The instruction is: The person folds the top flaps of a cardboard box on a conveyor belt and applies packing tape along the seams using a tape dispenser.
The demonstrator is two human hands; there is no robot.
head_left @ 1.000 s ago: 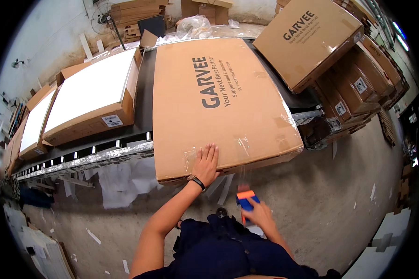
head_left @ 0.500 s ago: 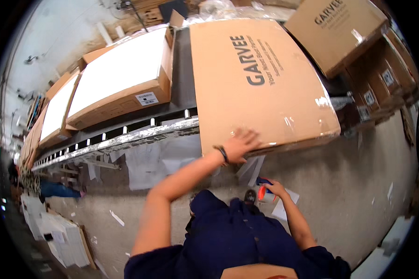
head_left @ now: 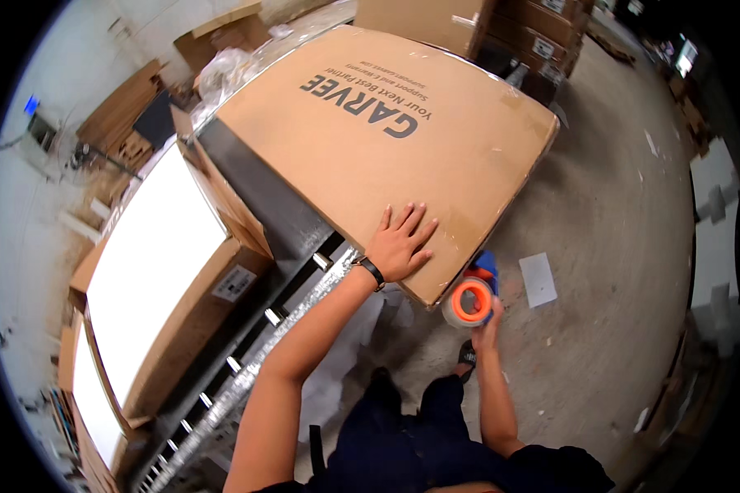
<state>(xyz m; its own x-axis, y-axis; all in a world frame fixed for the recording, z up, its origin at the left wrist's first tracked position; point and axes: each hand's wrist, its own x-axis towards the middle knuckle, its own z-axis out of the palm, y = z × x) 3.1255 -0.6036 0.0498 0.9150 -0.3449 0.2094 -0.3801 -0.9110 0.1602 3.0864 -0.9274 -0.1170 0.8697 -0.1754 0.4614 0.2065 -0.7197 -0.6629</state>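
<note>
A large flat cardboard box [head_left: 337, 164] with dark printing lies on the roller conveyor. My left hand [head_left: 399, 246] rests flat on its top near the near corner, fingers spread, a dark band on the wrist. Just off the box's near edge, my right hand [head_left: 487, 324] grips a tape dispenser [head_left: 471, 302], blue with an orange hub and a roll of clear tape. The dispenser hides part of that hand's fingers. Shiny strips of clear tape show along the box's edges.
Left on the conveyor [head_left: 259, 329] stand open cartons with white panels, the nearer one [head_left: 152, 271] close by. More brown boxes [head_left: 534, 41] are stacked beyond the large box. A paper sheet [head_left: 538, 279] lies on the concrete floor; white stacks [head_left: 715, 222] stand far right.
My view has turned, and the large box now sits at an angle. The tape dispenser has come up from low beside my legs to the box's near edge. My left hand stays on the box.
</note>
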